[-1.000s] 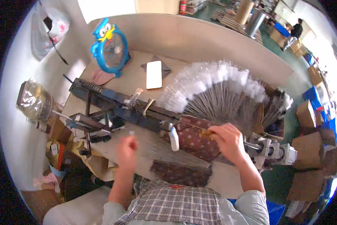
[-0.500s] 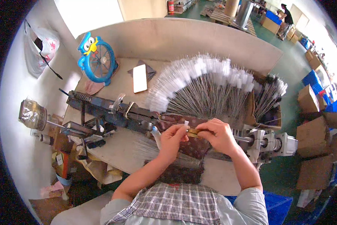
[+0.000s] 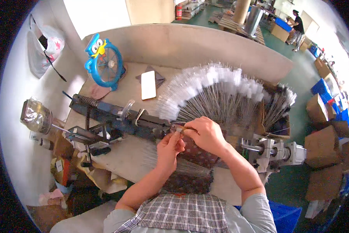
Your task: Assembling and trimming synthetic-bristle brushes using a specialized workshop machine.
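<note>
My left hand is closed, its thumb and fingers pinching a small pale piece at the right end of a long dark metal machine. My right hand comes in from the right, its fingers closed around a small brass-coloured piece that they mostly hide. Fingertips of both hands almost meet. Behind them fans out a large bunch of thin wire brushes with white bristle ends. Loose thin wires lie left of my left wrist, and a dark red patterned cloth is under my hands.
A white phone-like slab and a blue bird-shaped fan stand at the back left. At right are a motor-like shaft unit and a carton of dark-tipped brushes. A low curved wall edges the table; a person stands far off.
Both hands have moved left, up to the end of the dark machine, with the small pieces between their fingers. The white-tipped brush beside my left hand no longer shows.
</note>
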A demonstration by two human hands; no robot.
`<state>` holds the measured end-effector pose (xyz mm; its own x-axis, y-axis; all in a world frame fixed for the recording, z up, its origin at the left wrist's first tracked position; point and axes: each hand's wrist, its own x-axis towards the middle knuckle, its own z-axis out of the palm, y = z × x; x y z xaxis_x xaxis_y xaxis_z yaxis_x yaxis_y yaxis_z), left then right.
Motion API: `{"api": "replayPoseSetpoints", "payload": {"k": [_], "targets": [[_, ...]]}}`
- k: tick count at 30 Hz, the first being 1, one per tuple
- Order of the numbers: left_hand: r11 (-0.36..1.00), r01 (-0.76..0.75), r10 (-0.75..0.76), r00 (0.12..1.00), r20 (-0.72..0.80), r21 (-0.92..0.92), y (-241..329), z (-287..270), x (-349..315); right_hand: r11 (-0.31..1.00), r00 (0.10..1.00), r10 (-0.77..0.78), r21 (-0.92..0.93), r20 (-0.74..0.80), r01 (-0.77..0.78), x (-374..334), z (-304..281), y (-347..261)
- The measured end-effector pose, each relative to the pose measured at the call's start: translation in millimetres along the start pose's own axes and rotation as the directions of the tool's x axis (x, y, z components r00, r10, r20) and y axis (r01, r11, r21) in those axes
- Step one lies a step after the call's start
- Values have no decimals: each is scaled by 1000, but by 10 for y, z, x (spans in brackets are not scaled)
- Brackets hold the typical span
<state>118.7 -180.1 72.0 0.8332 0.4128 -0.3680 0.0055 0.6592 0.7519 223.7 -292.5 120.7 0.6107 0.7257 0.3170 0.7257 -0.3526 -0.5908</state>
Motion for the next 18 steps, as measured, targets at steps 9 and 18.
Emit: {"api": "replayPoseSetpoints", "payload": {"k": [9,18], "targets": [[991,114,-108,991,78,-66,67,-5,69,990,992,122,71,17,-123,3,122,-61],[973,-63,108,975,196,-222,-308,-169,217,944,976,-111,-327,-187,44,-92,229,-60]]}}
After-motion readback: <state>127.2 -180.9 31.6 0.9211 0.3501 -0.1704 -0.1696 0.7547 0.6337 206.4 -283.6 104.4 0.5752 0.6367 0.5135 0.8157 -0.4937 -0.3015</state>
